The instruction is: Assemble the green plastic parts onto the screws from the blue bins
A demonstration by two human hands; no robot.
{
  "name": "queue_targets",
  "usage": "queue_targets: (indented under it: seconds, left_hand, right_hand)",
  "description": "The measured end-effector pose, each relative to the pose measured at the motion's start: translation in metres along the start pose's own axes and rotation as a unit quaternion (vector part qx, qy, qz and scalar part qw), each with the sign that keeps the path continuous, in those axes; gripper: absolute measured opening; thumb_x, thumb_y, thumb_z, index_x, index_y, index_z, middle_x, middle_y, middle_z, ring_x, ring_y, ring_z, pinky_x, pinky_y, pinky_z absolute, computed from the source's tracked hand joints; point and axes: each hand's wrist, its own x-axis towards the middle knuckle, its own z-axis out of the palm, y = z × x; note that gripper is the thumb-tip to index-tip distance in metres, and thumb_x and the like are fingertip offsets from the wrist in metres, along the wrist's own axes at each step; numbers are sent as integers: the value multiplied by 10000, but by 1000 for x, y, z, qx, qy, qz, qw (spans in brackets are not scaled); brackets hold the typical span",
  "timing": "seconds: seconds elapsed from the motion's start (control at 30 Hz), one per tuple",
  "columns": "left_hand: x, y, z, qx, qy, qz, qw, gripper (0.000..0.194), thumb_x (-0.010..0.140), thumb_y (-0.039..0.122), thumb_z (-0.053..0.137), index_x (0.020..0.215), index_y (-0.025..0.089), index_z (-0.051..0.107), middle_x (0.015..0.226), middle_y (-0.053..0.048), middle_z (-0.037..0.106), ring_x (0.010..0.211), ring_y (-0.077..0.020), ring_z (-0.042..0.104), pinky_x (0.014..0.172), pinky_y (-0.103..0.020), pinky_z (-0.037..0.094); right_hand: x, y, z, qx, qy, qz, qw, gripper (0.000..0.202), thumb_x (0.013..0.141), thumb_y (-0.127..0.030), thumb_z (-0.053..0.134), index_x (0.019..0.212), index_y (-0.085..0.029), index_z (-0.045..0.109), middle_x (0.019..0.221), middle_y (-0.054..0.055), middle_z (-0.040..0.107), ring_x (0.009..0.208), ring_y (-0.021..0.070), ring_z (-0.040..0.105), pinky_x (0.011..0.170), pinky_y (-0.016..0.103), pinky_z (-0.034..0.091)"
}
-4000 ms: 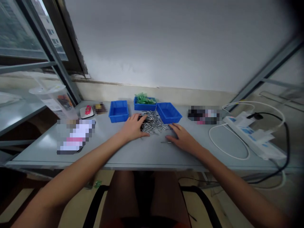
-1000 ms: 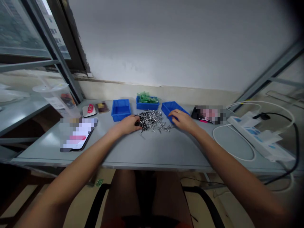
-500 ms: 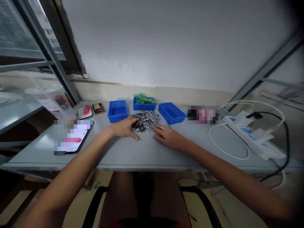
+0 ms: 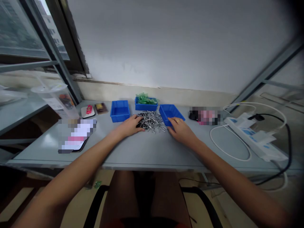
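While reaching across the front edge of the table [image 4: 152, 153], now cups the left hand [image 4: 130, 125] around the left side of the pins [image 4: 153, 121], heaped centrally toward the back edge; can't tell if pinching any. Holds the right hand [image 4: 180, 129] palm down, bent over the near rim of the right tray [image 4: 170, 112]; can't tell if gripping it.

Bare forearms [image 4: 92, 153], gold-coloured ring [image 4: 178, 121] on right fingers [image 4: 173, 122]

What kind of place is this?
Probably a small indoor work spot: there's a grey desk with blue bins and a loose pile of thin metal pieces on it.
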Motion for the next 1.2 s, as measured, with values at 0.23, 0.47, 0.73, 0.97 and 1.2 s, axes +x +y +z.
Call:
queue_targets:
  seconds: [0.23,0.47,0.73,0.97,1.2]
  left_hand:
    - [-7,7,-33,38,68,25,997,413,884,486,407,1151,205,548,1102,-95,567,1029,-232,534,899,-342,411]
    - [-8,-31,-41,89,119,-172,974,466,884,509,342,901,151,640,856,-126,654,839,-254,593,757,-358,444]
    - [-4,-31,-36,59,97,-122,986,554,904,512,257,661,175,622,703,-105,643,717,-206,589,712,-343,428]
    - [-5,-25,-38,36,90,-91,991,548,910,511,261,673,175,623,705,-107,648,689,-207,583,688,-346,421]
    - [-7,-29,-47,-11,159,-134,978,605,930,505,170,839,150,651,839,-96,678,792,-207,609,727,-309,422]
  right_hand:
    - [2,-10,-9,5,26,7,1000,412,873,-357,417,1200,-135,534,1170,163,552,1088,290,507,929,440,414]
    - [63,-17,-24,20,23,12,999,324,897,-301,374,1106,-165,581,1063,116,606,996,257,539,876,393,429]
    - [143,-16,15,-28,-105,7,994,284,823,-162,447,1059,-145,603,1015,157,608,894,251,570,715,354,440]
    - [155,-27,30,-55,-129,28,990,265,862,-112,400,1047,-136,587,1011,171,638,875,232,597,708,325,432]
    - [160,-20,23,-90,-103,12,990,230,870,-147,418,1019,-143,595,988,159,646,878,247,600,727,340,420]
